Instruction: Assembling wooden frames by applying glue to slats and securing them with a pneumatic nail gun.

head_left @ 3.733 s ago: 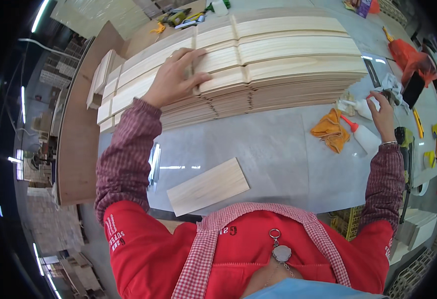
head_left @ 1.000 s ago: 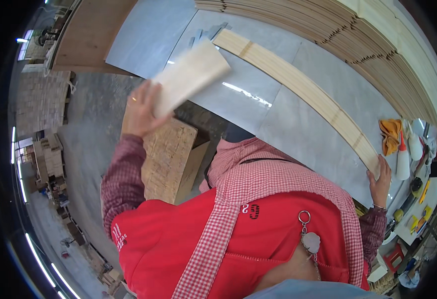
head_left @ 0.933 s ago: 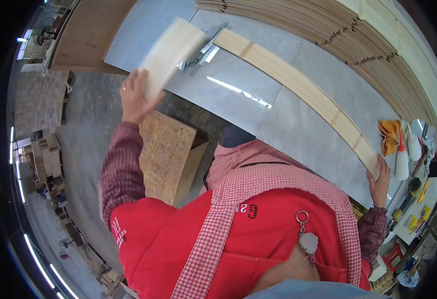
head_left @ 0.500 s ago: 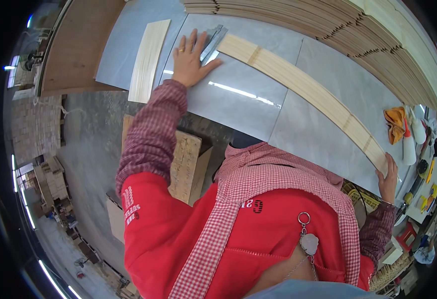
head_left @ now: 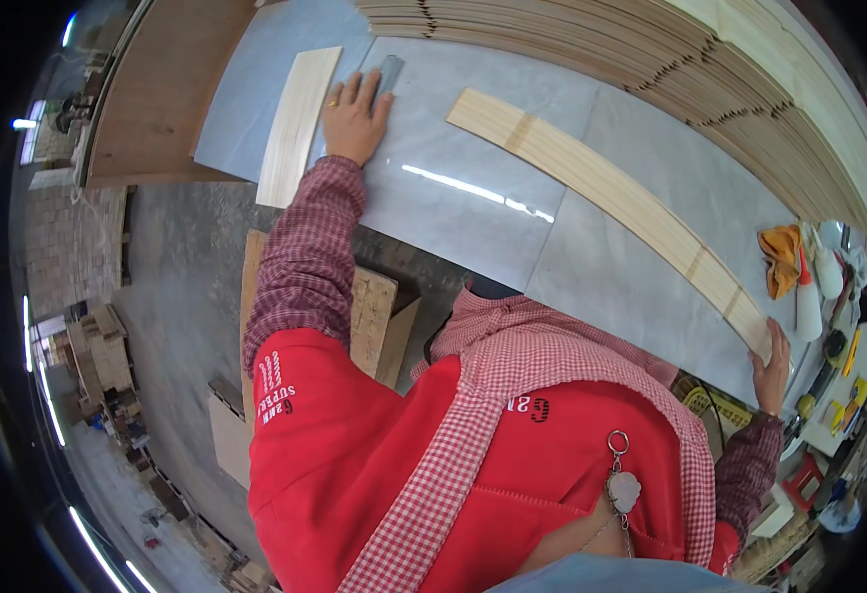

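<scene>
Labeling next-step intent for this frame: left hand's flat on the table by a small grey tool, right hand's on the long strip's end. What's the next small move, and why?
Probably close the left hand on the grey tool: its fingertips already touch it, the short board lies set down beside it, and the right hand steadies the long strip.

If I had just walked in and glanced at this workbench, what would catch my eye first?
Probably the big stack of pale wooden slats piled along the far edge of the grey tabletop. In front of it lies a long row of slats laid end to end, with the right hand gripping its near end. The left hand rests flat on the table beside a single short board, its fingertips on a small grey tool.
</scene>
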`<state>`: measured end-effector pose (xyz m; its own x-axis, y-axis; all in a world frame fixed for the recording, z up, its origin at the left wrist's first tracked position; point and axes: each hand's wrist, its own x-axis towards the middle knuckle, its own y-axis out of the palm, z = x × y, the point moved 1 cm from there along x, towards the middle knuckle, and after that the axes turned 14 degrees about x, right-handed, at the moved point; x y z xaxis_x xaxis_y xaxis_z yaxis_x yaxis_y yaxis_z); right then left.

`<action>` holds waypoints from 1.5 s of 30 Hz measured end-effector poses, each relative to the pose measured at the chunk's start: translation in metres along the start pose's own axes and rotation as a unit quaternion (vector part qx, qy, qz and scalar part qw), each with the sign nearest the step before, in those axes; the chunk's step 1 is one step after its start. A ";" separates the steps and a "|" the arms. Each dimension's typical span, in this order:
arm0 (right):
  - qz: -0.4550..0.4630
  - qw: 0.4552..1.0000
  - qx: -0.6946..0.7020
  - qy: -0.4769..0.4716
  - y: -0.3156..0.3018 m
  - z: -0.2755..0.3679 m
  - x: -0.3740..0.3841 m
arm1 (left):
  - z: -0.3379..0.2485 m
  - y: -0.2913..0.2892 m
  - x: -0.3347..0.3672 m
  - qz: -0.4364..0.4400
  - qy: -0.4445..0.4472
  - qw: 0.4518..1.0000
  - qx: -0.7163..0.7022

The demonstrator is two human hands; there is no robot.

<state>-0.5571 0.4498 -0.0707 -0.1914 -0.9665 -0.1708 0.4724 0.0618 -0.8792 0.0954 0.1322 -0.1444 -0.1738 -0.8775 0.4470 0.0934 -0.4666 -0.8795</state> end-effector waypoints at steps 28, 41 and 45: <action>-0.181 0.962 0.146 0.140 -0.071 -0.115 0.059 | -0.115 -0.114 -0.034 0.178 0.164 0.952 -0.186; -0.206 0.954 0.206 0.067 -0.057 -0.117 0.034 | -0.098 -0.091 -0.044 0.257 -0.321 0.832 -0.373; -0.238 0.936 0.248 0.076 -0.056 -0.125 0.033 | -0.099 -0.088 -0.041 0.265 -0.334 0.826 -0.368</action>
<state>-0.6978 0.4459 -0.0827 -0.5843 -0.8062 0.0927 0.6361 -0.5259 -0.5646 -0.0033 0.2200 -0.1014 0.3036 -0.9167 -0.2597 -0.6811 -0.0182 -0.7320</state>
